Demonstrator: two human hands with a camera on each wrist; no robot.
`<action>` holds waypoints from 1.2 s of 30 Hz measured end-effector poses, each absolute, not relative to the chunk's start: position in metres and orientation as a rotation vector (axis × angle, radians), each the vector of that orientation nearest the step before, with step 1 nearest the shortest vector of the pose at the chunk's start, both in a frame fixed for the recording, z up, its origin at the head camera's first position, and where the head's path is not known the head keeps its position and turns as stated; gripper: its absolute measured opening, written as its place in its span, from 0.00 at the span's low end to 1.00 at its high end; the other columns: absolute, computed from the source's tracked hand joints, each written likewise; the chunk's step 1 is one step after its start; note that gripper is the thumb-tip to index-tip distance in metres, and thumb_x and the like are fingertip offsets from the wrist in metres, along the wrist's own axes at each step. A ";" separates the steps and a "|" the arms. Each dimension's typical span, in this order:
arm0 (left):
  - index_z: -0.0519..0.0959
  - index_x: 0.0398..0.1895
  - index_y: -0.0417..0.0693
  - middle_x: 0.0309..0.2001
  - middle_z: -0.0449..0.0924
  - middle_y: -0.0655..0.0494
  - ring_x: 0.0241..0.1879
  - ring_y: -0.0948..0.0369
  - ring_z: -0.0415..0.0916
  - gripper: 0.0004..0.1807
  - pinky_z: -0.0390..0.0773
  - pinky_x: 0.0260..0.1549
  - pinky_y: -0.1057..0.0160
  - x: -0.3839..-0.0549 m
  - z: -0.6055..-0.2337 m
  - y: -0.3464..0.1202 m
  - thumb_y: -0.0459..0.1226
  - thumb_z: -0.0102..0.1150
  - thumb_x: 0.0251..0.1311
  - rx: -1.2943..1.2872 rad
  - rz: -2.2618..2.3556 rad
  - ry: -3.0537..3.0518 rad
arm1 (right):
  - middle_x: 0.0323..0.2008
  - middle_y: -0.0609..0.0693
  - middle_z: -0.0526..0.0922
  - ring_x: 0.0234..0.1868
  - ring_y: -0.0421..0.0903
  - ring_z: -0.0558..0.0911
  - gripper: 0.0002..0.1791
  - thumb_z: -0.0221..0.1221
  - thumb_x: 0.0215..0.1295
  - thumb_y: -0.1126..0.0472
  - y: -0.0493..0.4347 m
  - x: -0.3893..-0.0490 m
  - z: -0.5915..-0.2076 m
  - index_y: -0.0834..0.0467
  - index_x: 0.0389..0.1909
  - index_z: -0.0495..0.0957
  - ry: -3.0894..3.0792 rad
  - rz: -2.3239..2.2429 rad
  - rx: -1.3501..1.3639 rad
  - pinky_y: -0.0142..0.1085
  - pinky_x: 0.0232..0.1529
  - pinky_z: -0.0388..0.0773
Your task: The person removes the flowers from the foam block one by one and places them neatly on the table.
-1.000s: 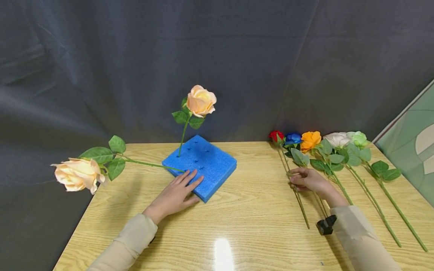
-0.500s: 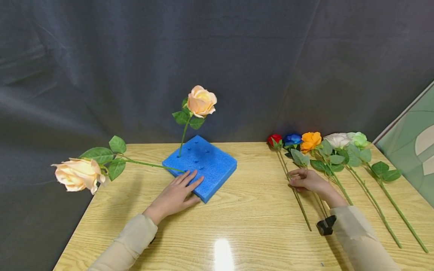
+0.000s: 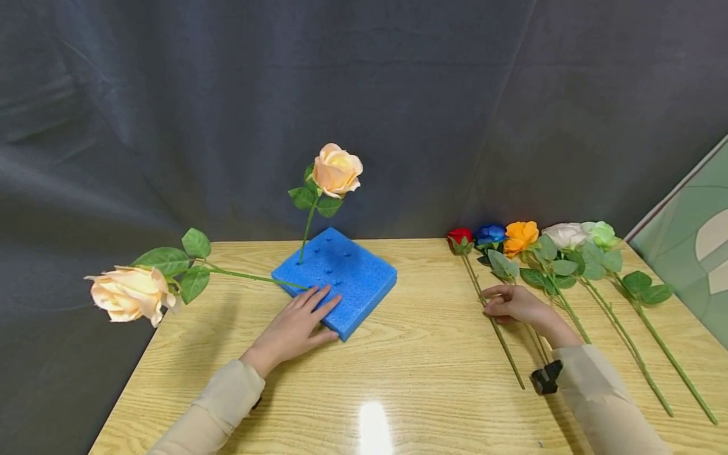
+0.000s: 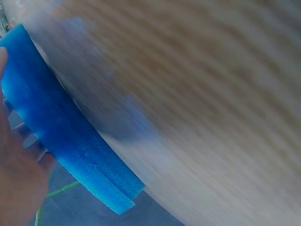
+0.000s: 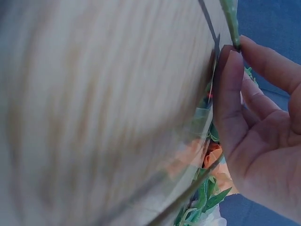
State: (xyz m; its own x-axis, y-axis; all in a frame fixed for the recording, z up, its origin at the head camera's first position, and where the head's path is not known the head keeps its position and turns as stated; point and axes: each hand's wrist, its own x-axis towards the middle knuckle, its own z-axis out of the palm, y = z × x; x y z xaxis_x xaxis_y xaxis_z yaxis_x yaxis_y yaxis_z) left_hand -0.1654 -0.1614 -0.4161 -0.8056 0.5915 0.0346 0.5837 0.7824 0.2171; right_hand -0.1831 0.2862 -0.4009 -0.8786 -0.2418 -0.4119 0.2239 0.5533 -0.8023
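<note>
My left hand (image 3: 292,332) rests on the near-left part of the blue foam block (image 3: 366,278), fingers extended across it. In the left wrist view the block (image 4: 70,127) shows edge-on beside the hand. One peach rose (image 3: 337,170) stands upright in the block. A second peach rose (image 3: 131,294) leans far left, its stem reaching the block by my left fingertips. On the right, my right hand (image 3: 520,306) pinches the stem of a red rose (image 3: 459,239) between thumb and fingers, also visible in the right wrist view as a green stem (image 5: 230,21).
Right of the red rose lie a blue rose (image 3: 490,234), an orange flower (image 3: 521,237), a white one (image 3: 565,235) and a pale green one (image 3: 603,234). The wooden table (image 3: 426,360) ends at a dark curtain (image 3: 398,114). A green panel (image 3: 688,234) stands at the right.
The red rose's head has shifted slightly left and nearer, while its stem end has moved a little right, in my right hand. The left hand and the peach roses look unchanged.
</note>
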 end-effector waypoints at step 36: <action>0.55 0.75 0.55 0.76 0.47 0.46 0.76 0.46 0.45 0.39 0.53 0.73 0.47 -0.171 -0.413 -0.157 0.57 0.50 0.64 0.952 0.302 2.879 | 0.38 0.44 0.82 0.36 0.31 0.81 0.29 0.53 0.69 0.65 0.289 -0.187 -0.390 0.77 0.65 0.58 2.361 -1.348 -0.020 0.30 0.41 0.82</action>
State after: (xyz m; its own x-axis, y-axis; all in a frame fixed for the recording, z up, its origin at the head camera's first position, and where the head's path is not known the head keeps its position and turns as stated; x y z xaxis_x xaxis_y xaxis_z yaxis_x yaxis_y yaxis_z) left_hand -0.1709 -0.1569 -0.4131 -0.8007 0.5985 -0.0274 0.5798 0.7855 0.2163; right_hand -0.1875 0.2889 -0.3898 -0.9119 -0.2159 -0.3491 0.1909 0.5297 -0.8264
